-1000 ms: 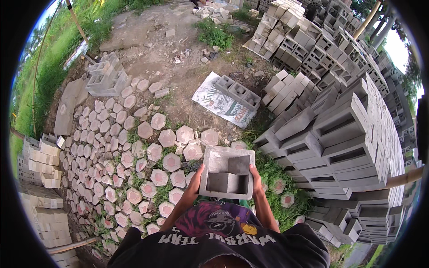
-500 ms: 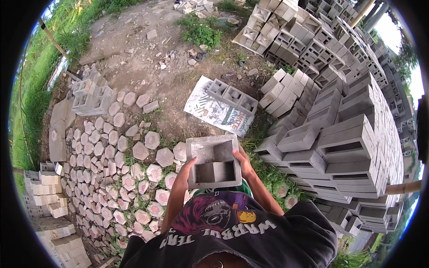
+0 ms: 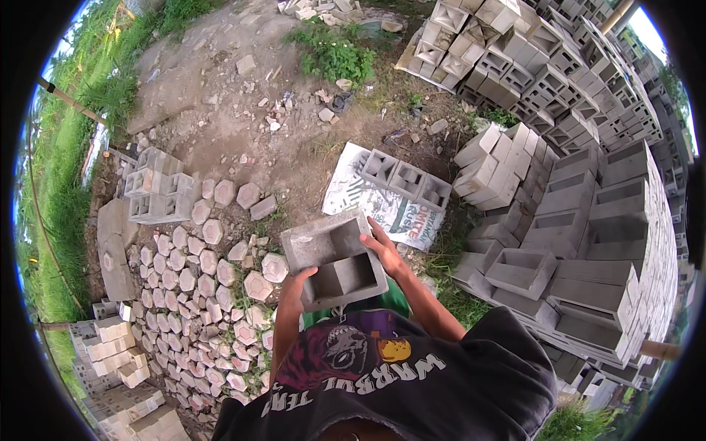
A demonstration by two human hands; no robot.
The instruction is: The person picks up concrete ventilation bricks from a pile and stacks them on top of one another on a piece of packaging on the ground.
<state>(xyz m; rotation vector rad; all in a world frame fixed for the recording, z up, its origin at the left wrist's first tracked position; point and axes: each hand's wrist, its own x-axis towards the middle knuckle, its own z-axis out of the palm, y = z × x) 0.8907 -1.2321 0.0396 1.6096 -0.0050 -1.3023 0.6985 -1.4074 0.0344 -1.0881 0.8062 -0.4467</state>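
Hollow block: the grey concrete hollow block (image 3: 334, 259) is between the two hands, just in front of the dark shirt (image 3: 471, 367); it is tilted, its right side higher in the view, and its hollow side faces up to the camera.
Left hand: the left hand (image 3: 294, 285) is closed on the block's left side, near the lower left corner, with the thumb over the rim; how the other fingers lie beneath, I cannot tell.
Right hand: the right hand (image 3: 386, 251) holds the opposite side, near the upper right corner, the thumb pressed on the rim; it is opened only as much as this side requires, and its underside is hidden.
White sack: the printed white sack (image 3: 344, 176) lies flat on the ground beyond the hands; the held block covers its lower left corner in the view.
Three-cell block: along the upper right edge of the sack lies a three-cell block (image 3: 409, 184), its openings upward.
Paving: hexagonal pavers (image 3: 258, 286) cover the ground on the left, and a small stack of grey blocks (image 3: 157, 187) stands near their far edge.
Right side: a large stack of blocks (image 3: 562, 220) rises beside the right forearm.
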